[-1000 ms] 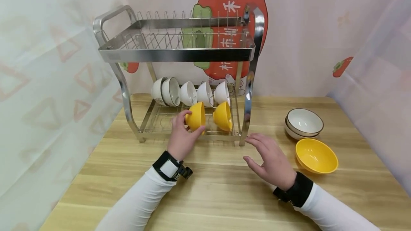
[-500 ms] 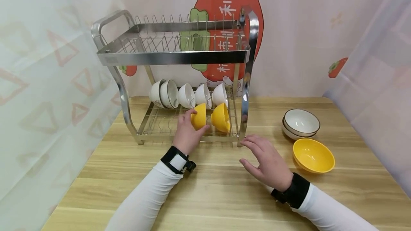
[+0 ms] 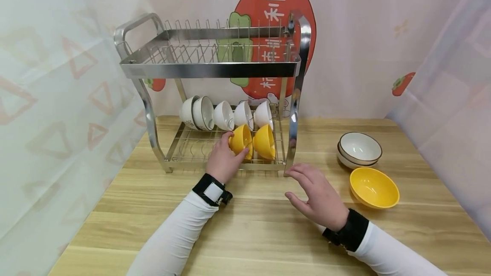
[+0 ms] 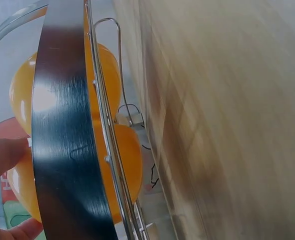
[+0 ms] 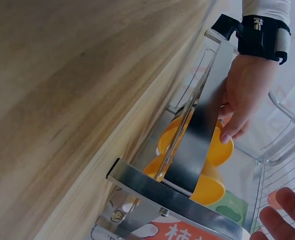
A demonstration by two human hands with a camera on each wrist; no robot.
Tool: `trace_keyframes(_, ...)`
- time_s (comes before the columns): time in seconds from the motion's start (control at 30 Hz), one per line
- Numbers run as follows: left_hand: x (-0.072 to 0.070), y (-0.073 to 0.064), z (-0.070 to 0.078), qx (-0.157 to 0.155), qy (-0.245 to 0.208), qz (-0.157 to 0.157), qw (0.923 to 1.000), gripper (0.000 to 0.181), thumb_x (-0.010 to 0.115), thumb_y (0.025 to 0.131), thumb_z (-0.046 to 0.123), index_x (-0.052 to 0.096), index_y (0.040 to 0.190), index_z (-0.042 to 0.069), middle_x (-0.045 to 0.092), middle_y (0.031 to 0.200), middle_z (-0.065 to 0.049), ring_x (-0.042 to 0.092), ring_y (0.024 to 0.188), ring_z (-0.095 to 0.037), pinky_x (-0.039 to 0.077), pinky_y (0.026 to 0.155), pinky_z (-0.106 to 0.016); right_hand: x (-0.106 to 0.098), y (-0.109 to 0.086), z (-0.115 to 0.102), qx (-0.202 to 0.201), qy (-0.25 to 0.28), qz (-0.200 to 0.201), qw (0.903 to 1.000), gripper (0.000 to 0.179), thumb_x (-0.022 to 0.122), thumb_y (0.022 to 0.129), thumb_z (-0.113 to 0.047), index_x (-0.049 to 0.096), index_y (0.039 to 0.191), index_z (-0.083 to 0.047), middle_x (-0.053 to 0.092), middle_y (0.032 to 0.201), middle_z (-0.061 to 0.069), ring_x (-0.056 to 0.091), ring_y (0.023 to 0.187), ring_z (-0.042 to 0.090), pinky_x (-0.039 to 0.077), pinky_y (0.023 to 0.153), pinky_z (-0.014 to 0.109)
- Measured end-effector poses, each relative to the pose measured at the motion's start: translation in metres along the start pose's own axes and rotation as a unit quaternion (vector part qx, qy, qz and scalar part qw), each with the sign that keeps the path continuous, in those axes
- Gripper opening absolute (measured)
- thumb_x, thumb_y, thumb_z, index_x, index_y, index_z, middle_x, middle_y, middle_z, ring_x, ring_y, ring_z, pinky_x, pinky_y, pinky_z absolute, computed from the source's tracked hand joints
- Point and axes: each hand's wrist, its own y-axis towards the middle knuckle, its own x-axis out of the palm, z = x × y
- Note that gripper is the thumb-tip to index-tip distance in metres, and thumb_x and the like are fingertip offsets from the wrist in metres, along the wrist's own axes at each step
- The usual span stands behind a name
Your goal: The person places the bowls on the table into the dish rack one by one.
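On the front of the rack's lower shelf, my left hand [image 3: 223, 159] holds a yellow bowl [image 3: 241, 140] between thumb and fingers. This bowl stands on its side among the wires, close beside a second yellow bowl [image 3: 264, 142]. From the left wrist, the rack's metal front bar [image 4: 67, 130] hides the middle of both bowls, while the thumb [image 4: 7, 154] shows against the held one. My right hand [image 3: 318, 197] hovers by the rack's right front foot with relaxed fingers, holding nothing; some of its fingertips show in the right wrist view.
The two-tier metal dish rack [image 3: 209, 70] stands at the back. Behind the yellow bowls is a row of white bowls [image 3: 223, 115]. On the wooden table [image 3: 264, 233], at right, are stacked white dark-rimmed bowls [image 3: 359, 147] and another yellow bowl [image 3: 374, 187].
My left hand has shifted the yellow bowl to the right, up close to the other yellow bowl, and its opening has turned slightly. The right hand has barely moved.
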Motion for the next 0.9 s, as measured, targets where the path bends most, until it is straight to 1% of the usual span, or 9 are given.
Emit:
trace_keyframes(0.17,0.000,0.000,0.000,0.005,0.013,-0.002,0.9999,0.073,0.067,0.084,0.055,0.043,0.139,0.013,0.063,0.110,-0.012,0.054,0.090,-0.024,0.045,0.077,-0.046,0.001,-0.003,-0.001,0.005,-0.001,-0.009,0.9999,0.052,0.048,0.098,-0.047,0.061,0.120,-0.001,0.060,0.118,0.015,0.047,0.115,0.028,0.040,0.096,0.051)
trace_keyframes(0.23,0.001,0.000,-0.001,0.008,0.013,-0.004,0.9999,0.074,0.066,0.084,0.055,0.043,0.140,0.013,0.064,0.110,-0.012,0.054,0.090,-0.024,0.045,0.076,-0.046,0.002,-0.004,-0.002,0.007,-0.002,-0.013,0.9999,0.053,0.048,0.098,-0.047,0.061,0.120,-0.001,0.060,0.118,0.015,0.047,0.116,0.028,0.040,0.096,0.052)
trace_keyframes(0.4,0.003,-0.001,-0.003,0.018,0.022,-0.004,0.9996,0.075,0.067,0.084,0.054,0.042,0.141,0.010,0.060,0.123,-0.015,0.053,0.104,-0.028,0.047,0.083,-0.049,0.001,-0.006,-0.003,0.024,-0.004,-0.033,0.9992,0.052,0.052,0.096,-0.046,0.060,0.122,-0.002,0.059,0.121,0.012,0.046,0.117,0.026,0.041,0.096,0.051)
trace_keyframes(0.47,0.002,-0.003,-0.004,0.026,0.025,-0.002,0.9994,0.077,0.066,0.084,0.054,0.041,0.142,0.010,0.055,0.130,-0.017,0.051,0.109,-0.031,0.046,0.086,-0.051,0.001,-0.006,-0.003,0.030,-0.005,-0.040,0.9987,0.051,0.052,0.096,-0.046,0.060,0.123,-0.003,0.059,0.122,0.011,0.046,0.117,0.025,0.041,0.096,0.051)
trace_keyframes(0.57,-0.001,-0.006,-0.004,0.039,0.032,0.002,0.9988,0.081,0.065,0.084,0.057,0.038,0.144,0.009,0.048,0.137,-0.018,0.047,0.115,-0.033,0.045,0.092,-0.053,0.001,-0.006,-0.003,0.029,-0.004,-0.037,0.9989,0.050,0.054,0.096,-0.045,0.060,0.124,-0.003,0.059,0.122,0.011,0.046,0.117,0.025,0.040,0.096,0.050)
trace_keyframes(0.63,-0.005,-0.011,-0.003,0.056,0.034,0.007,0.9978,0.083,0.064,0.085,0.057,0.036,0.145,0.009,0.043,0.141,-0.019,0.043,0.119,-0.034,0.042,0.096,-0.054,0.001,-0.007,-0.003,0.027,-0.004,-0.032,0.9991,0.049,0.054,0.095,-0.044,0.060,0.124,-0.004,0.059,0.122,0.011,0.047,0.117,0.025,0.040,0.096,0.050)
trace_keyframes(0.7,-0.008,-0.017,0.000,0.080,0.044,0.014,0.9957,0.084,0.063,0.085,0.058,0.034,0.147,0.009,0.039,0.143,-0.020,0.040,0.122,-0.035,0.041,0.099,-0.054,0.000,-0.008,-0.002,0.030,-0.005,-0.029,0.9991,0.049,0.056,0.095,-0.042,0.060,0.123,-0.003,0.059,0.121,0.012,0.047,0.116,0.025,0.040,0.096,0.050)
trace_keyframes(0.8,-0.013,-0.031,0.004,0.123,0.066,0.023,0.9900,0.086,0.063,0.084,0.059,0.034,0.149,0.011,0.036,0.145,-0.022,0.035,0.127,-0.037,0.038,0.102,-0.056,-0.003,-0.010,0.000,0.048,-0.010,-0.033,0.9983,0.049,0.058,0.093,-0.041,0.059,0.124,-0.002,0.060,0.121,0.012,0.048,0.114,0.025,0.042,0.096,0.049)
trace_keyframes(0.9,-0.018,-0.047,0.010,0.158,0.092,0.022,0.9830,0.086,0.062,0.083,0.062,0.034,0.149,0.014,0.033,0.147,-0.023,0.031,0.129,-0.039,0.035,0.102,-0.059,-0.009,-0.012,0.003,0.073,-0.026,-0.032,0.9965,0.051,0.061,0.090,-0.039,0.058,0.123,0.000,0.060,0.120,0.013,0.049,0.112,0.026,0.043,0.095,0.049)
